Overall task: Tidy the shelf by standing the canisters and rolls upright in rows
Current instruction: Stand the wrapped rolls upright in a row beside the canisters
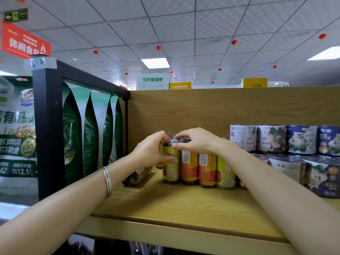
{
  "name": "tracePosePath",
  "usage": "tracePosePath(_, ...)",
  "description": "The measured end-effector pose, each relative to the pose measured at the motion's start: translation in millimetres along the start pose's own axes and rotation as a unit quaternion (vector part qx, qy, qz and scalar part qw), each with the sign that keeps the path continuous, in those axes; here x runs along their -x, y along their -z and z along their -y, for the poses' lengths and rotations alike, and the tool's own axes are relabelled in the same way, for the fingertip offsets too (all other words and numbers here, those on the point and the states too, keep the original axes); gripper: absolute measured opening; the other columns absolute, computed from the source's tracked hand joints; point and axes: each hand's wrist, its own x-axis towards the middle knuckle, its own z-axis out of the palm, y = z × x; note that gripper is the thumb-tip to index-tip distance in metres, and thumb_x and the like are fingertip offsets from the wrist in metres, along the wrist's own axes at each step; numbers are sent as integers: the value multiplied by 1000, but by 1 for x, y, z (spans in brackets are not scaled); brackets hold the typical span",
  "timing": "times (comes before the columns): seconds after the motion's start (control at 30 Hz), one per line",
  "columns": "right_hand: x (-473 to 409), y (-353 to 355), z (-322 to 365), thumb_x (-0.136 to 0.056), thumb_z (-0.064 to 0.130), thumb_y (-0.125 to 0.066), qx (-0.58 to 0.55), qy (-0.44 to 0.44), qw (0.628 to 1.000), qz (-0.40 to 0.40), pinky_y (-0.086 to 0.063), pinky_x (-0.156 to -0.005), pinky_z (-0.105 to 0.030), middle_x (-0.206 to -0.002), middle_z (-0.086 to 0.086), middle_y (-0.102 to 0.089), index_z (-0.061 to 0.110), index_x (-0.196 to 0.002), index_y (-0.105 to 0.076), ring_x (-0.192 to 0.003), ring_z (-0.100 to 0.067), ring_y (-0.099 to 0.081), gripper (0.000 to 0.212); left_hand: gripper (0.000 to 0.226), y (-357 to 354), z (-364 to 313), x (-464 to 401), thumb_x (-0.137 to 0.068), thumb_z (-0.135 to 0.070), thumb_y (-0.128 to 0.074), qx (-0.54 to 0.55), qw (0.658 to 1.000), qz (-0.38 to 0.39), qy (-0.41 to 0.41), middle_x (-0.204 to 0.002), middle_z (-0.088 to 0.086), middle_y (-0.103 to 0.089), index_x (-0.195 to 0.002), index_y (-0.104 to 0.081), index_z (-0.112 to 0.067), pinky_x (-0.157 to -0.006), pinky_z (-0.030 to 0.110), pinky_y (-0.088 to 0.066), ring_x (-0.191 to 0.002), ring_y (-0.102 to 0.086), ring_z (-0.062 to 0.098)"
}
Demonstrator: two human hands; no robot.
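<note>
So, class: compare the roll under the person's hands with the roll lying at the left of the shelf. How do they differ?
The held roll stands upright in the row; the fallen roll lies on its side, apart from the row. The left hand and right hand grip the held roll; nothing touches the fallen roll. The held roll's label is yellow-green; the fallen roll's looks orange. Both are slim, dark-ended cylinders on the wooden shelf.

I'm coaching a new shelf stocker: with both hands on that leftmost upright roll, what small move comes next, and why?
Probably let go of the yellow-green roll, since it already stands upright in the front row, and send the left hand down to the fallen roll lying on its side on the shelf just left of the row. The right hand rests on the roll tops.
</note>
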Motion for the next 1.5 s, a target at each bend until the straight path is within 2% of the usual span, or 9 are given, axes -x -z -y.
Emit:
tracePosePath(0.13, -5, -9, -1, -85, 60, -50, -4, -4, 1000, -2, -47, -92, -34, -134, 7, -58, 30, -129, -56, -120, -14, -53, 53, 63, 22, 13, 6, -65, -38, -83, 9, 1000, 15, -11, -126, -12, -46, -120, -51, -33, -92, 27, -49, -115, -49, 7)
tracePosePath(0.37, -7, -11, -6, -80, 64, -54, -28, -17, 999, -8, -48, -95, -38, -130, 9, -61, 34, -124, -60, -117, -12, -55, 53, 74, 29, 41, 14, -75, -49, -71, -11, 979, 85, 182, -142, 5, -44, -138, -41, -24, -96, 33, -46, -126, -47, 21)
tracePosePath(0.53, -7, -11, -7, -81, 63, -54, -31, -18, 999, -10, -49, -94, -37, -129, 10, -61, 33, -123, -60, -117, -12, -55, 52, 85, 19, 53, 12, -75, -57, -67, -32, 958, 148, 245, -148, 8, -40, -144, -34, -20, -102, 38, -44, -129, -45, 25)
tracePosePath(0.73, -6, -12, -7, -81, 64, -53, -30, -17, 999, -10, -50, -93, -39, -128, 10, -61, 34, -122, -60, -116, -11, -55, 52, 83, 16, 57, 10, -77, -50, -70, -8, 952, 164, 260, -148, 9, -38, -146, -31, -26, -90, 32, -48, -123, -50, 26)
tracePosePath(0.87, -5, -11, -6, -80, 65, -53, -32, -20, 999, -12, -50, -93, -39, -127, 10, -62, 34, -122, -60, -115, -11, -56, 52, 78, 19, 54, 6, -79, -29, -73, 83, 958, 126, 243, -138, 10, -48, -146, -33, -28, -73, 30, -54, -99, -60, 22)
tracePosePath(1.07, -5, -11, -6, -80, 64, -54, -36, -21, 999, -15, -50, -93, -39, -126, 10, -63, 34, -120, -62, -114, -11, -56, 51, 57, 21, 42, -3, -82, -8, -68, 204, 966, -18, 157, -114, -2, -48, -131, -48, -28, -64, 24, -47, -103, -52, 19)
tracePosePath(1.23, -4, -10, -5, -80, 64, -54, -37, -20, 999, -14, -49, -94, -40, -127, 10, -62, 34, -120, -61, -116, -12, -56, 50, 41, 7, 44, -10, -75, -15, -78, 133, 982, -48, 128, -117, 1, -57, -108, -57, -27, -83, 38, -55, -109, -55, 20)
tracePosePath(1.37, -4, -11, -5, -81, 64, -53, -27, -19, 999, -17, -50, -93, -39, -128, 10, -61, 34, -122, -60, -116, -11, -55, 51, 41, -10, 41, -17, -70, -18, -82, 107, 985, -82, 110, -112, 1, -60, -104, -58, -23, -71, 27, -52, -100, -58, 17)
tracePosePath(1.5, -5, -11, -6, -82, 63, -52, -16, -14, 1000, -21, -49, -94, -38, -129, 10, -61, 34, -123, -60, -117, -10, -55, 51, 43, -21, 43, -23, -73, -16, -79, 81, 988, -87, 103, -120, 2, -57, -110, -57, -19, -81, 26, -48, -109, -54, 15)
